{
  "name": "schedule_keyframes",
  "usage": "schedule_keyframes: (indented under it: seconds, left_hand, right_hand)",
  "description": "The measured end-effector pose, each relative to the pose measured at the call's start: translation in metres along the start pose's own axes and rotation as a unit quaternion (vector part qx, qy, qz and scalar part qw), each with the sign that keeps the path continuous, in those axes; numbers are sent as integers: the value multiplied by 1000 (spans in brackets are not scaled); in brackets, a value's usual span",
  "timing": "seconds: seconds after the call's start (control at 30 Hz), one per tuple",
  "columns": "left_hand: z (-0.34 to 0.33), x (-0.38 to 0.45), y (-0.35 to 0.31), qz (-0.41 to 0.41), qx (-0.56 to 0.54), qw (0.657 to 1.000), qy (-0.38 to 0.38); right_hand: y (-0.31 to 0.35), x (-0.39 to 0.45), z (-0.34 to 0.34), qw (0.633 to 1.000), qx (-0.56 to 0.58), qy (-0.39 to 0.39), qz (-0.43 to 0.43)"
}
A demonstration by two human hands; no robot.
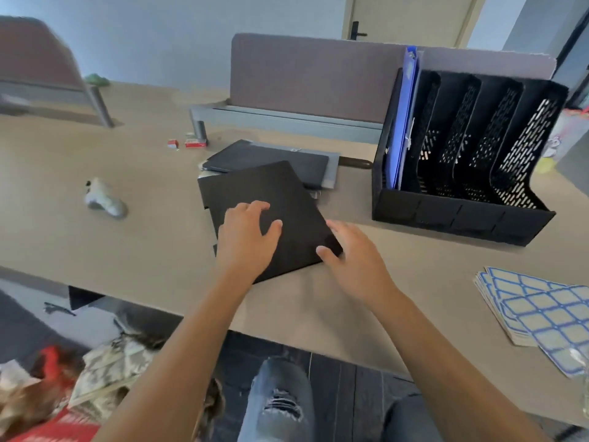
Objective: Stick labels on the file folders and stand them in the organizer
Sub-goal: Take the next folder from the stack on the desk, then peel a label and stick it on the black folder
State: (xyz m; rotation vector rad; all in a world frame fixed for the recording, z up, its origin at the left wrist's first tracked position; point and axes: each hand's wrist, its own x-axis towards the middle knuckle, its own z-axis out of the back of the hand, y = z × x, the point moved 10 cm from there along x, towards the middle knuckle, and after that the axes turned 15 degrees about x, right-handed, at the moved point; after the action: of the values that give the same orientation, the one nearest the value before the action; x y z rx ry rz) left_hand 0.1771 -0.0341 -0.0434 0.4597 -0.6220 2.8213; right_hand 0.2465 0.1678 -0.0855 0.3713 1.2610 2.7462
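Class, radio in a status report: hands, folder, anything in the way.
Left hand flat on black folder, right hand at its corner. No label seen on it. Blue folder stands in organizer. Labels lie right. Path clear.

Soft, even daylight, faint shadows; wide-angle bending and motion blur toward edges.

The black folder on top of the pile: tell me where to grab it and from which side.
Grip the black folder at its near right corner, coming from the right. That corner juts past the pile over bare desk, so fingers can likely slip under it with the thumb on top. The right hand is already there, while the left hand rests flat on the cover.
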Motion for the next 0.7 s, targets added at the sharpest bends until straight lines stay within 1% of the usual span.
schedule_keyframes:
  seconds: [0.07,0.17,0.23,0.27,0.33,0.4,0.53,0.6,0.7]
  left_hand:
    - [-8,-19,13,2,58,998,23]
    - [-37,-40,31,0,131,984,123]
    - [-50,-49,38,-6,152,974,171]
    - [-54,-52,39,-10,153,971,181]
    - [-54,-54,38,-14,142,974,174]
    - [-48,-56,32,-19,133,980,150]
    - [-41,-65,10,-51,117,984,125]
    - [-43,-74,-7,-82,110,982,131]
    - [-56,-96,-38,-132,126,968,174]
  right_hand:
    - [7,-3,-22,998,-47,34,8]
    - [3,-8,-45,988,-132,75,-4]
    - [-5,-13,-54,981,-167,100,-17]
    - [-7,-16,-55,978,-176,107,-21]
    - [-11,-22,-52,976,-189,106,-22]
    - [-11,-33,-43,977,-195,90,-17]
    - [-13,-73,-21,978,-198,62,-19]
    - [-18,-99,-8,980,-192,50,-31]
    - [-33,-140,12,981,-180,28,-59]
